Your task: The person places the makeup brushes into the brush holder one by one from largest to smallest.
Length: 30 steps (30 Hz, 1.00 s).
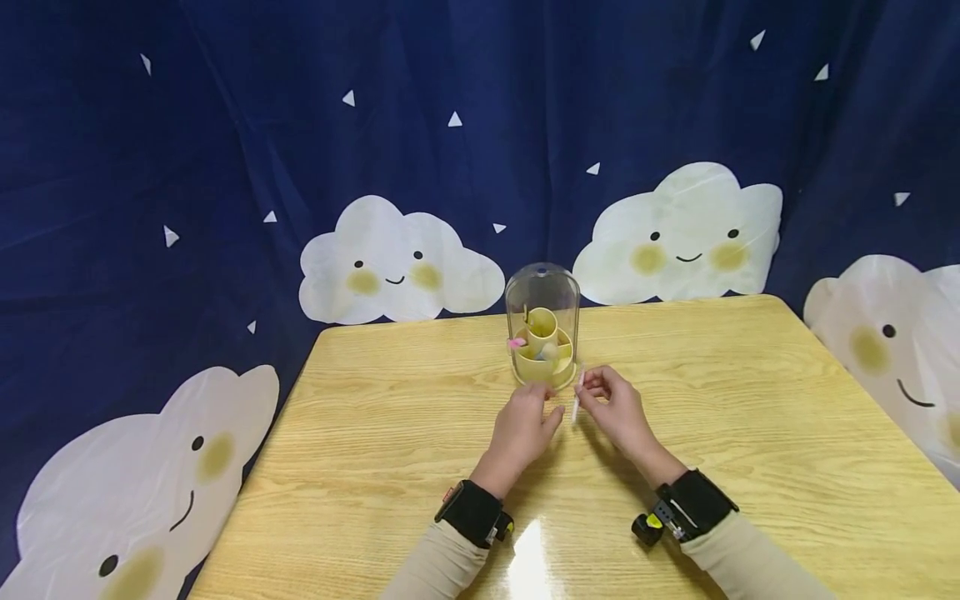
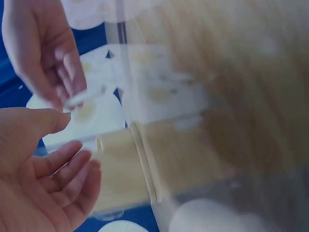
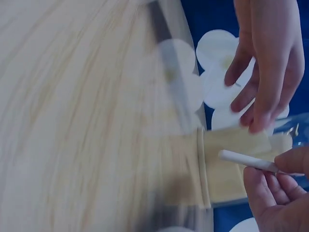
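Observation:
My right hand [image 1: 613, 410] pinches a slim white stick [image 3: 246, 160] between thumb and fingers, just in front of a cream organizer [image 1: 532, 367]. What kind of stick it is cannot be told. My left hand [image 1: 522, 423] holds nothing; its fingers bend loosely with the thumb apart, as the left wrist view shows, close to the organizer's front. The organizer has a round base with compartments, a raised cup [image 1: 542, 323] in the middle and a clear domed cover [image 1: 543, 279] around it. A pink piece [image 1: 517, 342] and a pale roundish thing [image 1: 549, 351] show at its compartments.
The wood-grain table [image 1: 390, 467] stretches out on both sides of the hands. Behind it hangs a dark blue curtain [image 1: 525, 50] with smiling white clouds [image 1: 401, 258] and small white triangles. Each wrist wears a black strap with a camera [image 1: 647, 528].

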Available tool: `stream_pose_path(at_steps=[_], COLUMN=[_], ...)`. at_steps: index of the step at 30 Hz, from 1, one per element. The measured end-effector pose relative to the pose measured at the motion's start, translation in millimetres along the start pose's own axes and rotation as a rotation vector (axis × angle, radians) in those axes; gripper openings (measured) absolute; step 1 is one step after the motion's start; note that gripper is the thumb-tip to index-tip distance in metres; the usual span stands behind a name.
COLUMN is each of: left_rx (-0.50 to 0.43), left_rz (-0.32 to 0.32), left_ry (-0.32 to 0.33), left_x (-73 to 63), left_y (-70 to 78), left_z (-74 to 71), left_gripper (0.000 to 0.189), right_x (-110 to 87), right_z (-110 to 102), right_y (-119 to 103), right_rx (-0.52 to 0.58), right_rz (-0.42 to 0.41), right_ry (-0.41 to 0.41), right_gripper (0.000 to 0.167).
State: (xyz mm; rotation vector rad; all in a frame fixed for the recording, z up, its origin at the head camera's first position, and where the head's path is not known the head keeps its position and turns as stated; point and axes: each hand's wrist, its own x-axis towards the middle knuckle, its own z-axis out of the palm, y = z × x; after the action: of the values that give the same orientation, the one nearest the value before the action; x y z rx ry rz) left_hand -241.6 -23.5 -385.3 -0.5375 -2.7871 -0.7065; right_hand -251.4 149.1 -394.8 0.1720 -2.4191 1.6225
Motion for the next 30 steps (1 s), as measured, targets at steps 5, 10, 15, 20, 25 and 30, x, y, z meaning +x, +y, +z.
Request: stream_pose_path(at_steps=[5, 10, 15, 20, 25, 30], left_rx=[0.093, 0.11, 0.135, 0.158, 0.18, 0.201], left_rz=[0.034, 0.081, 0.087, 0.092, 0.112, 0.135], left_ry=[0.119, 0.107, 0.036, 0.0, 0.008, 0.021], left_x=[5.3, 11.1, 13.3, 13.9, 14.4, 14.5], left_y=[-13.0, -20.3, -22.7, -25.7, -26.9, -25.6], left_z=[-8.3, -12.3, -11.8, -10.6, -11.7, -11.4], left_gripper=[0.04, 0.053, 0.058, 0.061, 0.061, 0.059], right_x=[4.7, 14.6, 29.0, 43.9, 55.8, 64.5], right_z=[-8.7, -16.9, -21.0, -24.3, -25.1, -20.4], right_y=[6.4, 5.0, -0.5, -9.2, -19.1, -20.9], right_rx=[-0.067, -0.088, -0.104, -0.111, -0.104, -0.094], right_rz=[-0.036, -0.054, -0.097, -0.154, -0.199, -0.214], right_ry=[0.022, 0.038, 0.057, 0.081, 0.115, 0.109], right_gripper=[0.015, 0.015, 0.015, 0.016, 0.015, 0.014])
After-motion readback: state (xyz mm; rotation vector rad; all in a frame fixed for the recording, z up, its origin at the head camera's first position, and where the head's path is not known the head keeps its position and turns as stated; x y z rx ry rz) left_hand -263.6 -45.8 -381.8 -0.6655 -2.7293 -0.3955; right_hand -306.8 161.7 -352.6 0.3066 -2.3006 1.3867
